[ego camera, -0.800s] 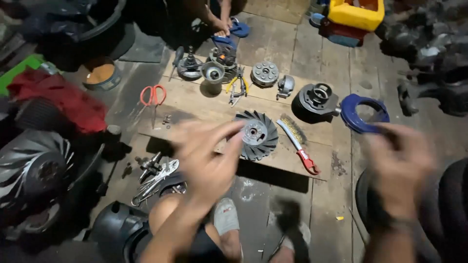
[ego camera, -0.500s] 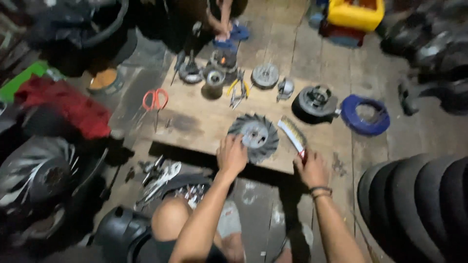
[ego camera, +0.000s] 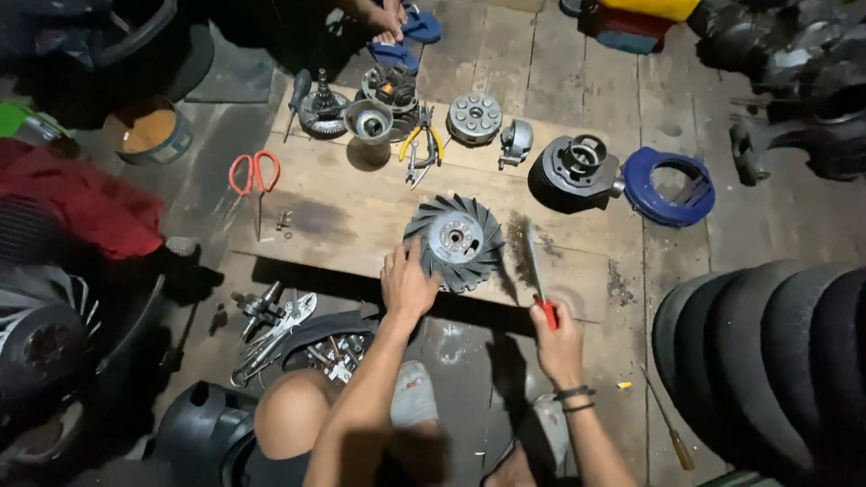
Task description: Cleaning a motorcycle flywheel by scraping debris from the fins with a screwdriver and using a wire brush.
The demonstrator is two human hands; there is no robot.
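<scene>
Hands (ego camera: 408, 281) on fan wheel (ego camera: 456, 240) (brush (ego camera: 534, 271) gripped)

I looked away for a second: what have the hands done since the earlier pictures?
Both hands came down from in front of the camera to the board. The left hand settled on the edge of the finned wheel; the right hand took hold of the red handle of the wire brush. The wheel, scissors and other parts stayed put.

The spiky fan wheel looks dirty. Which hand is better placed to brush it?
Probably the right hand: it already grips the wire brush by its red handle, right beside the fan wheel. The left hand rests on the wheel's edge.
</scene>
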